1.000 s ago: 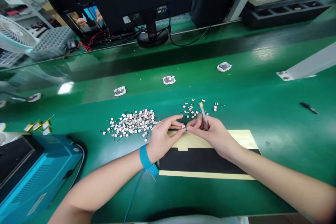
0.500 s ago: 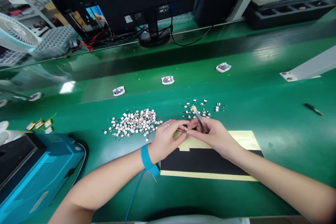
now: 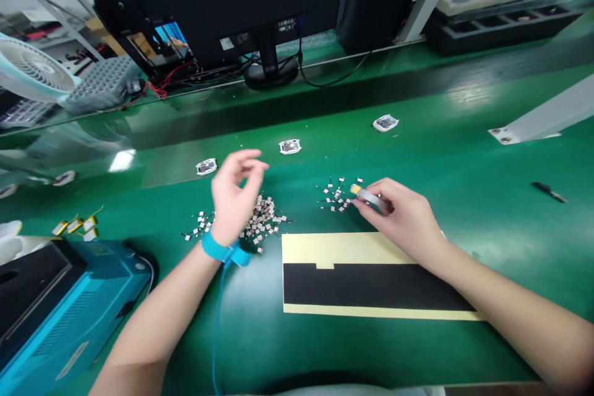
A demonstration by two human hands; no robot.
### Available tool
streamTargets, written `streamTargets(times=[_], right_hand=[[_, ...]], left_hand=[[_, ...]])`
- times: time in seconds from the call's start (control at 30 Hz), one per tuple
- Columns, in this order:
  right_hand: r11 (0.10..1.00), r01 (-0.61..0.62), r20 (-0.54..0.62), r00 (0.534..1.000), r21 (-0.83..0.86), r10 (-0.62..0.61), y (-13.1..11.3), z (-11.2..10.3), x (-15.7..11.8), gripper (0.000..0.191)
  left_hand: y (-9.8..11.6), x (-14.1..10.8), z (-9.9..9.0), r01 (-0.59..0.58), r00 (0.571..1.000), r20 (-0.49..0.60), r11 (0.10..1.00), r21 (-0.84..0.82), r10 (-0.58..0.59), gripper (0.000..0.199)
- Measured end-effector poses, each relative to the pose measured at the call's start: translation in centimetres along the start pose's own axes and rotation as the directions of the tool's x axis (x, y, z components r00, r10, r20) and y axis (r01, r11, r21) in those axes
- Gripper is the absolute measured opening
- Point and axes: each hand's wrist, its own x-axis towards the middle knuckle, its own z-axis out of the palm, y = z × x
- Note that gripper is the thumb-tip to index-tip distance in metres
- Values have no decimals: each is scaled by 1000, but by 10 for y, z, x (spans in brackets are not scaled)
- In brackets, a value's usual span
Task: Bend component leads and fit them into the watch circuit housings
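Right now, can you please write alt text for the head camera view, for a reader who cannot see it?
On a green bench, the right hand holds tweezers beside a small scatter of tiny components, while the raised left hand hovers open over a larger pile. A black-and-yellow sheet lies below.

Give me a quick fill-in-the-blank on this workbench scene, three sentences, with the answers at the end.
The wrist strap on the left hand is ____.
The right hand pinches a slim metal tool with a ____ end.
The sheet lying on the green bench has a ____ band across its yellow backing.

Missing words: blue; yellow; black.
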Motion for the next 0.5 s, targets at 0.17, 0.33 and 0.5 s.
streamTargets(times=[0.17,0.33,0.5], right_hand=[[990,116,-42,993,85,-113,-6,-7,1,37],[949,157,120,973,273,-196,-11,-11,1,40],[935,49,336,925,351,-175,-3,-7,-9,39]], left_hand=[[-67,50,-57,209,967,-185,956,204,-172,28],[-122,52,-81,355,930,-207,892,281,-305,39],[-124,46,-85,347,937,-181,844,409,-297,44]])
